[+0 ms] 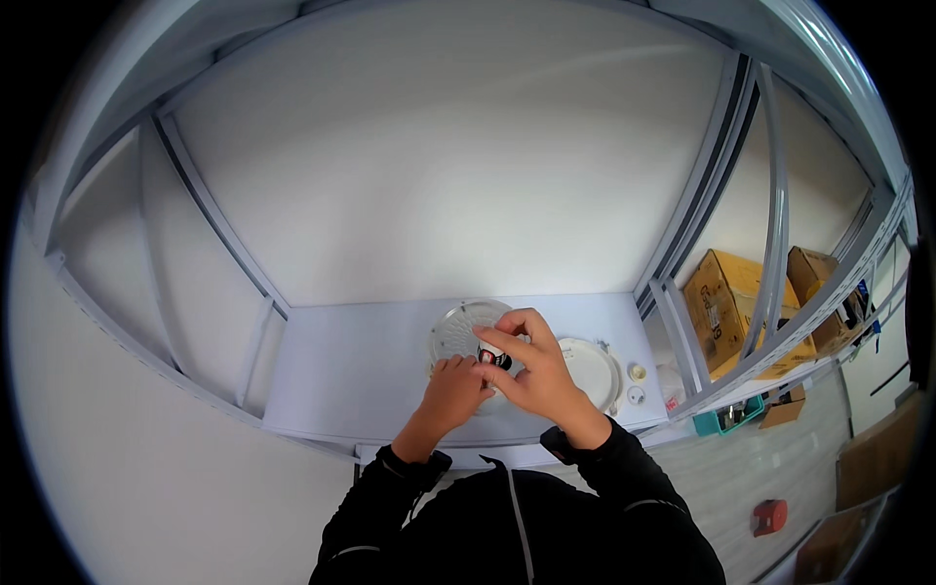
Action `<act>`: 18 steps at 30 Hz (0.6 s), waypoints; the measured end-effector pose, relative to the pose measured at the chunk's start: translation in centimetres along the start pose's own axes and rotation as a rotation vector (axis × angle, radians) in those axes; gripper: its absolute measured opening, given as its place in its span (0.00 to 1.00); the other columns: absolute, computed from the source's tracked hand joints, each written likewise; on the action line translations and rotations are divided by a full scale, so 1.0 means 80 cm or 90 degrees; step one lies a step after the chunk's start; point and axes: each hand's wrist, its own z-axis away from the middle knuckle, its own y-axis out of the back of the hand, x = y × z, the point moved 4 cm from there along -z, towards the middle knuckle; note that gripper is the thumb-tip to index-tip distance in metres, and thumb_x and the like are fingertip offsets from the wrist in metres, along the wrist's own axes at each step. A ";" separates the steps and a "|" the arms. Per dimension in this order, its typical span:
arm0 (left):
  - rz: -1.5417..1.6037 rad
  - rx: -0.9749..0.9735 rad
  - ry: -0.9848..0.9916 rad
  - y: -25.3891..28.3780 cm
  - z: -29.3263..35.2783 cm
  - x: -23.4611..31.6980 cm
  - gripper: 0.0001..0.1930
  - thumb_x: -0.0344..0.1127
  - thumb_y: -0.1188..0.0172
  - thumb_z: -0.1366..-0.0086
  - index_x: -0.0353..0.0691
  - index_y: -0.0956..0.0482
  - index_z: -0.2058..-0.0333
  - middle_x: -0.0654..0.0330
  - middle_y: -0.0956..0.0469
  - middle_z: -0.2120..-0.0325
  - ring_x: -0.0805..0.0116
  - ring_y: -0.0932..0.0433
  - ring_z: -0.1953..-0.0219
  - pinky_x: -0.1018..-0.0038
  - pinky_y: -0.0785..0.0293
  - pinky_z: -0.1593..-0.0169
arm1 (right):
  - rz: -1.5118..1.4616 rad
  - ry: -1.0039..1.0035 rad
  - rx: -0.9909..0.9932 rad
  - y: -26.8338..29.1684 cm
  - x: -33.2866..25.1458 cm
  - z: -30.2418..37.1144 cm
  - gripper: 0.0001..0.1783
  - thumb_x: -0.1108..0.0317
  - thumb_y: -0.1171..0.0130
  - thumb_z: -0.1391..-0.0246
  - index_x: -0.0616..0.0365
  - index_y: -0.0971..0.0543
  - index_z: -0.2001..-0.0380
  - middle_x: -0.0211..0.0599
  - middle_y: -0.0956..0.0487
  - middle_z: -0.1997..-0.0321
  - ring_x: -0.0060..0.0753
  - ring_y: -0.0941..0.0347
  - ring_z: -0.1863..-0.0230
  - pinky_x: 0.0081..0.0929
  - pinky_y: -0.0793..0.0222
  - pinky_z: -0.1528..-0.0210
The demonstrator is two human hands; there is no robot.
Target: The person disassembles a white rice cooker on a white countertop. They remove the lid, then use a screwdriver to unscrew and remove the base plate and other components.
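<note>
A small container [492, 357] with a white, red and black surface sits between my two hands, above the table. My right hand [542, 373] is closed round it, thumb on the near side and fingers arched over the top. My left hand [452, 398] has its fingers curled against the container's lower left side; its grip is partly hidden. Behind and below the hands lies a round, clear ribbed dish [451, 331]. To the right of my right hand is a round white plate-like piece [593, 372], partly covered by that hand.
Two small round pieces, one cream [637, 372] and one white [637, 395], lie near the right end of the white table [341, 366]. Grey metal frame posts [697, 175] flank it. Cardboard boxes [726, 302], a teal basket [729, 417] and a red stool [769, 517] are at right.
</note>
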 end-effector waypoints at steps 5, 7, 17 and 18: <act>-0.040 0.047 -0.029 -0.005 0.003 0.000 0.14 0.44 0.28 0.37 0.44 0.17 0.58 0.61 0.21 0.59 0.56 0.24 0.52 0.58 0.32 0.49 | -0.107 -0.007 0.045 -0.001 -0.008 -0.006 0.29 0.74 0.26 0.46 0.60 0.19 0.40 0.46 0.21 0.42 0.46 0.21 0.48 0.34 0.22 0.48; -0.055 0.031 -0.036 -0.006 0.004 -0.002 0.15 0.45 0.28 0.37 0.43 0.17 0.58 0.61 0.21 0.59 0.56 0.25 0.53 0.57 0.32 0.49 | -0.104 0.012 0.052 0.000 -0.012 -0.009 0.29 0.74 0.26 0.46 0.60 0.19 0.40 0.47 0.21 0.44 0.45 0.21 0.49 0.34 0.22 0.48; -0.018 0.028 -0.025 -0.004 0.004 -0.009 0.15 0.48 0.32 0.33 0.42 0.17 0.61 0.58 0.20 0.60 0.54 0.23 0.52 0.57 0.34 0.46 | -0.086 0.002 0.056 0.004 -0.004 -0.007 0.26 0.79 0.33 0.46 0.61 0.18 0.42 0.48 0.21 0.40 0.50 0.21 0.43 0.37 0.22 0.44; -0.018 0.013 -0.023 -0.005 0.001 -0.010 0.15 0.48 0.32 0.33 0.42 0.18 0.61 0.58 0.20 0.60 0.54 0.23 0.53 0.57 0.34 0.46 | -0.092 -0.001 0.055 0.006 -0.003 -0.007 0.26 0.79 0.33 0.46 0.61 0.18 0.42 0.48 0.21 0.40 0.49 0.21 0.43 0.36 0.22 0.44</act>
